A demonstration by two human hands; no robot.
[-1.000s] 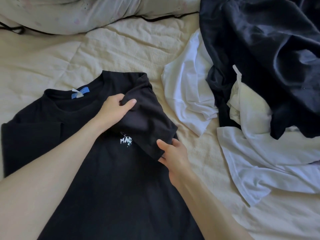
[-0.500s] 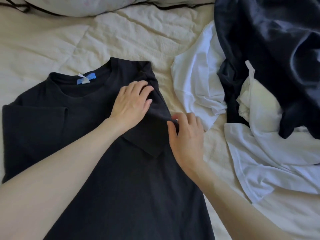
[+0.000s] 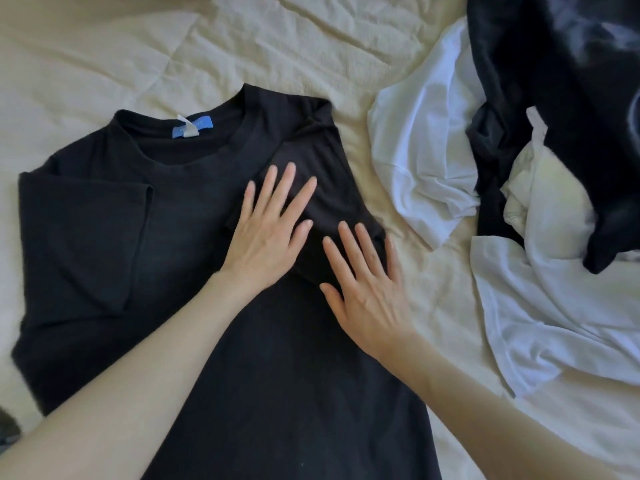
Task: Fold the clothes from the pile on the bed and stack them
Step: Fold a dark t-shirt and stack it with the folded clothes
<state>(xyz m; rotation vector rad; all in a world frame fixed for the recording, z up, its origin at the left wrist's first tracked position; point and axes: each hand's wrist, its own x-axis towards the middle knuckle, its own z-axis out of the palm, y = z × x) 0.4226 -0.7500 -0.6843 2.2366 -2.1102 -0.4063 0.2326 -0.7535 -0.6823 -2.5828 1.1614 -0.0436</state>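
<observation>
Head view gives me the bed (image 3: 311, 50) first, its cream, wrinkled cover filling the frame from edge to edge. Next in size is the black T-shirt (image 3: 277, 393), spread flat on the left half of the bed and running off the near edge, neck toward the far edge. Its left sleeve is folded in over the body, and so is the right sleeve (image 3: 332, 188). Along the right edge of the bed lies the pile (image 3: 540, 188) of unfolded clothes: a dark navy garment (image 3: 554, 64) heaped in the far right corner, draped over crumpled white garments (image 3: 433, 161) that spread toward the near right edge. The pile lies near the shirt but apart from it, with bare cover between.

My left hand (image 3: 266, 237) lies flat on the shirt's chest, fingers straight and spread, their tips on the folded right sleeve. My right hand (image 3: 367, 289) lies flat just beside it at the shirt's right edge, fingers straight and slightly apart, pressing the sleeve's hem. Neither hand grips anything.

Smallest, a blue label (image 3: 192, 128) with a white tag sits inside the collar.
</observation>
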